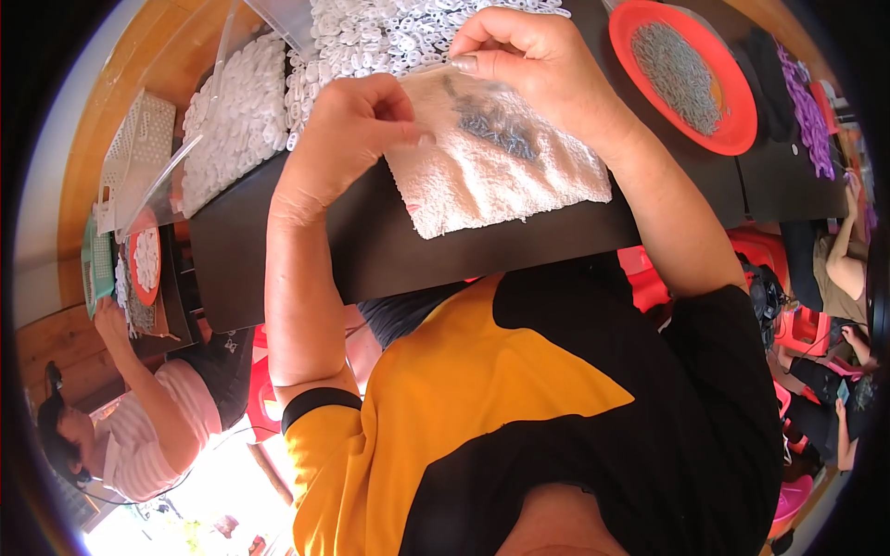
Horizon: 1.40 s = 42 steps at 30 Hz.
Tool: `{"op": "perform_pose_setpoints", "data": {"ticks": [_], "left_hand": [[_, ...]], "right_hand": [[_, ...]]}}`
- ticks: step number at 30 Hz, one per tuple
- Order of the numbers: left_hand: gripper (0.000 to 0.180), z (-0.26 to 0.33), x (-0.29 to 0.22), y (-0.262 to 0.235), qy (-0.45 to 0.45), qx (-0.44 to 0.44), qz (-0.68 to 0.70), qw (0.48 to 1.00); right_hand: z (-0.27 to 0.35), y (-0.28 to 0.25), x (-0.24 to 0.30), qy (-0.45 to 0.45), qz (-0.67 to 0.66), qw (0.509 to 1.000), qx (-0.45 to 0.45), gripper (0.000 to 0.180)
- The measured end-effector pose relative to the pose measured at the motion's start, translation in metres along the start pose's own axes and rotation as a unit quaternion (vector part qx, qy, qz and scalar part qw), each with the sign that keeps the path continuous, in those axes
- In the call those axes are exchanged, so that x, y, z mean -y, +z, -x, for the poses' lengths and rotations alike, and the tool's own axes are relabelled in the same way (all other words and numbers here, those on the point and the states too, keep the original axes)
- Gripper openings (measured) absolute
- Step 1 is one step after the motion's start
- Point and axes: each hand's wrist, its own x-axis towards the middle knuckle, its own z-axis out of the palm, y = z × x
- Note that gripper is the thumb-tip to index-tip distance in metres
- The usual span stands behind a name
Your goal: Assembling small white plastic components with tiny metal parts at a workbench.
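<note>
A cream terry cloth [501,190] lies on the dark table in front of me, with a small heap of thin grey metal pieces [496,132] on it. Over the cloth's left edge, my left hand [357,125] is closed with fingers curled and the thumb pointing right; anything it pinches is too small to make out. Beyond the grey pieces, my right hand [533,60] is closed, thumb and forefinger together at the cloth's far edge, beside a big pile of small white plastic parts [371,42]. What lies between those fingertips cannot be made out.
A red oval dish [737,130] of similar grey pieces [675,79] stands at the right. Left, a clear plastic bin holds more white parts [239,120]. Purple pieces [805,111] lie far right. Another person [158,408] works at the left; others sit at the right.
</note>
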Motion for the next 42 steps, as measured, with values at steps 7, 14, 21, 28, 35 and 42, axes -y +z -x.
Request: {"op": "perform_pose_setpoints", "data": {"ticks": [7, 14, 21, 28, 35, 42], "left_hand": [[0.02, -0.003, 0.015, 0.013, 0.084, 0.009, -0.121, 0.989], [0.008, -0.005, 0.0, 0.024, -0.003, -0.049, 0.143, 0.989], [0.034, 0.001, -0.008, 0.045, 0.073, -0.098, 0.232, 0.965], [0.032, 0.004, -0.008, 0.045, 0.122, -0.125, 0.257, 0.951], [0.031, 0.006, -0.01, 0.049, 0.171, -0.146, 0.293, 0.929], [0.012, 0.004, -0.007, 0.052, 0.077, -0.145, 0.303, 0.939]], "right_hand": [[0.003, -0.001, -0.011, 0.022, 0.02, 0.999, 0.044, 0.007], [0.005, 0.008, -0.016, 0.001, 0.011, 0.999, -0.036, 0.011], [0.008, 0.016, -0.01, 0.012, -0.029, 0.998, -0.058, 0.007], [0.008, 0.016, -0.004, 0.028, -0.054, 0.998, -0.024, 0.004], [0.007, 0.016, 0.005, 0.106, -0.204, 0.973, 0.007, 0.004], [0.009, 0.023, 0.004, 0.041, -0.123, 0.989, -0.076, 0.006]]}}
